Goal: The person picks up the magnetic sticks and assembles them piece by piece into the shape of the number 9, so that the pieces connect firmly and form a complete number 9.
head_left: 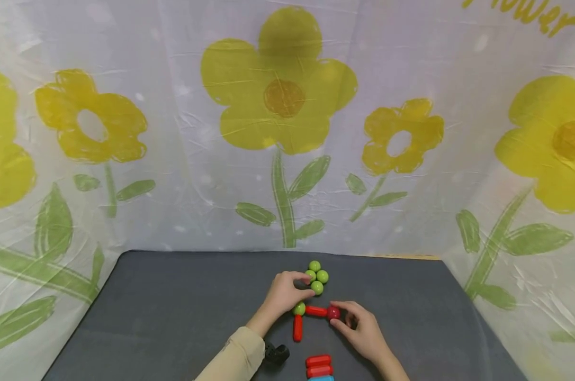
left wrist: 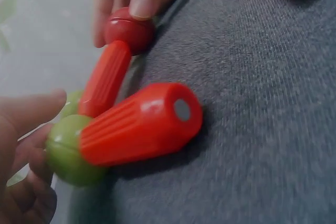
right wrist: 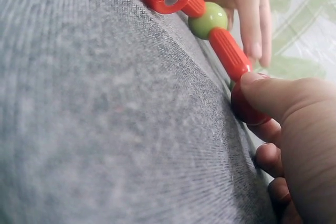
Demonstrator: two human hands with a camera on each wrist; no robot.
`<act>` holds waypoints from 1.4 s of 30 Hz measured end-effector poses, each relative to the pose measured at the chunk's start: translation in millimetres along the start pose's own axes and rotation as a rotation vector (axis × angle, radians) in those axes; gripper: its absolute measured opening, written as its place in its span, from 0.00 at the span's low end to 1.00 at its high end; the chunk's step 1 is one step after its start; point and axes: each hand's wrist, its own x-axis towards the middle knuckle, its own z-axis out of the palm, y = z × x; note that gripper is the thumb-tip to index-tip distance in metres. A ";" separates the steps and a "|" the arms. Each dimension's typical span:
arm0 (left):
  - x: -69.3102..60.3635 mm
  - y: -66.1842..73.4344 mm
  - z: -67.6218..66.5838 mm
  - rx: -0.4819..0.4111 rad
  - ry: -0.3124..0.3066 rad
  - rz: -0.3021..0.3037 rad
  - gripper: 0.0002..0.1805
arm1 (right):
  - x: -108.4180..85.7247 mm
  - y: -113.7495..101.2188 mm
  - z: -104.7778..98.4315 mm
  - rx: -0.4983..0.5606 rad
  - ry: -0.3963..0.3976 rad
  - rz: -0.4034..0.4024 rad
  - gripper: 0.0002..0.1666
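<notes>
Only the left wrist view shows the grey disc point(left wrist: 182, 110) ending one red rod point(left wrist: 144, 124). The right hand point(head_left: 364, 330) pinches the red ball point(head_left: 333, 313) on a second rod point(head_left: 316, 311); the left hand point(head_left: 282, 292)'s parted fingers sit beside loose green balls point(head_left: 322, 277), contact unclear. Dark cloth point(head_left: 173, 301) spreads either side, its far edge near those balls.

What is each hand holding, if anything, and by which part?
The right hand pinches the dark red ball by its sides, between thumb and fingers. Whether the left hand holds a nearby green ball cannot be told.
</notes>
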 end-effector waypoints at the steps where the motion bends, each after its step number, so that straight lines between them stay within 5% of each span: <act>1: 1.7 0.2 2.2 0.003 0.002 -0.007 0.18 | -0.1 0.1 0.1 -0.001 0.001 0.002 0.23; 14: 12.8 7.3 14.1 0.134 -0.022 -0.034 0.20 | 0.5 2.4 -1.8 -0.002 -0.003 -0.019 0.22; 27: 14.0 6.5 17.5 0.140 -0.016 -0.060 0.19 | 0.5 1.6 -1.5 -0.001 -0.010 -0.004 0.23; 35: 4.7 10.9 5.6 0.009 0.075 -0.031 0.20 | 0.5 1.3 -1.4 0.009 -0.003 -0.025 0.23; 42: -29.6 7.1 -15.8 -0.089 0.082 -0.055 0.20 | -0.4 1.7 -1.7 0.025 -0.011 -0.015 0.23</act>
